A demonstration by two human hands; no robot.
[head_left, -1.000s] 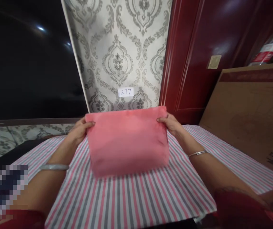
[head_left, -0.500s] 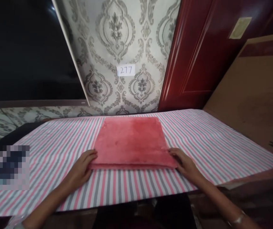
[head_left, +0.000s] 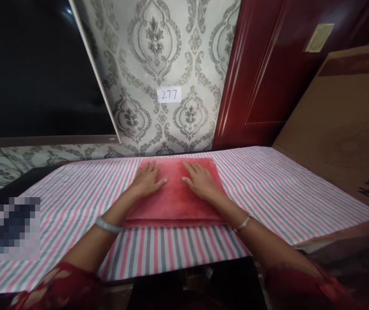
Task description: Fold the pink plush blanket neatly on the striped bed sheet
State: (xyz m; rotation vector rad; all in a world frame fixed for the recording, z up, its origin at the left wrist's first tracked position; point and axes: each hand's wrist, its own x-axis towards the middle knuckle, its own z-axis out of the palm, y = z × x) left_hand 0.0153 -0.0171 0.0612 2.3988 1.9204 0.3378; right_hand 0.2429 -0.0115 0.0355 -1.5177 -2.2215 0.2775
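Note:
A folded pinkish-red plush cloth (head_left: 176,202) lies flat on a striped tablecloth (head_left: 84,193), its folded layers showing along the near edge. My left hand (head_left: 147,181) rests on the cloth's far left part, palm down with the fingers stretched out. On the far right part, my right hand (head_left: 200,178) lies in the same way, fingers spread. Neither hand grips anything. My forearms cover parts of the cloth's left and right sides.
A large dark screen (head_left: 38,73) stands at the back left, before a patterned wall with a paper label (head_left: 169,94) reading 277. To the right are a dark red door panel (head_left: 255,77) and a big cardboard box (head_left: 342,116). A blurred-out patch covers the left edge.
Both hands have left the cloth's near corners and moved forward and inward onto its top, fingers now flat. The cloth stays in place.

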